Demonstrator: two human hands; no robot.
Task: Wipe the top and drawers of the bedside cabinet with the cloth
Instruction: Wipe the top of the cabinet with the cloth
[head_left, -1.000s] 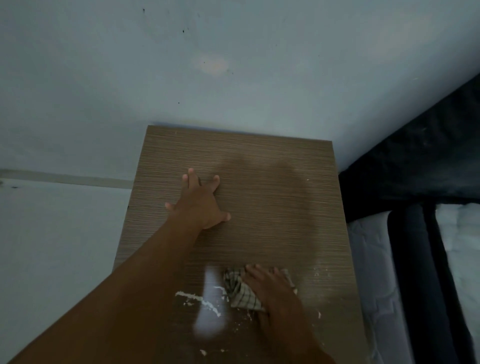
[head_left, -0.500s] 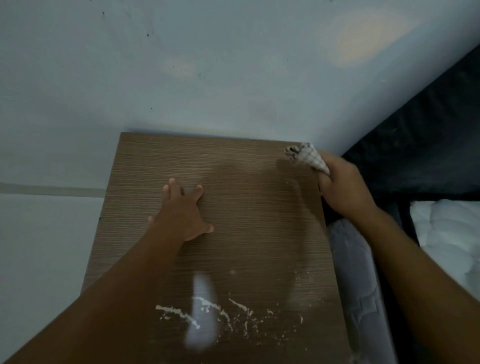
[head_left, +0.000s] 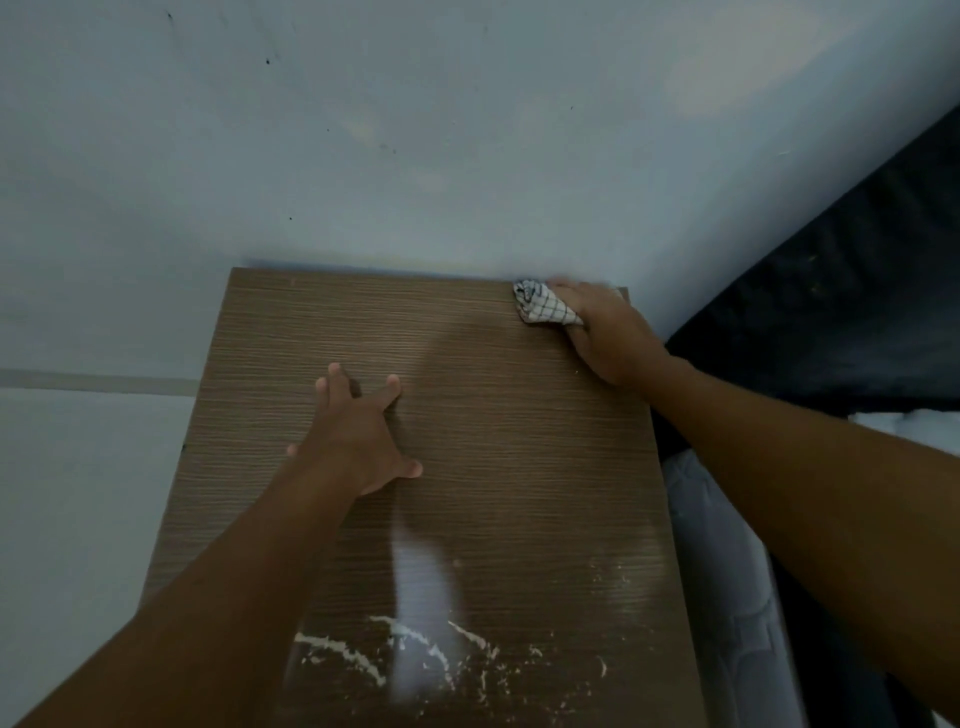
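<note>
Pressing down at the far right corner of the brown wood-grain cabinet top (head_left: 519, 457), the right hand (head_left: 608, 338) has a bunched white cloth with a dark check pattern (head_left: 543, 309) under it, fingers curled and clamped on the fabric, which pokes out to the left of the knuckles. The cloth sits right on the surface, just beside the pale blue-grey wall (head_left: 415, 130) that runs along the far edge. Over on the left half of the top, the left hand (head_left: 358, 436) lies flat, palm down, fingers spread apart and thumb out to the right, holding nothing. Near edge now: a scatter of whitish crumbs and streaks (head_left: 395, 649) lies across the wood, with a pale glossy reflection (head_left: 421, 587) running through it (hard to tell whether that patch is wet). To the right of the cabinet, a dark bed covering (head_left: 831, 291) and a pale quilted mattress edge (head_left: 717, 571).
</note>
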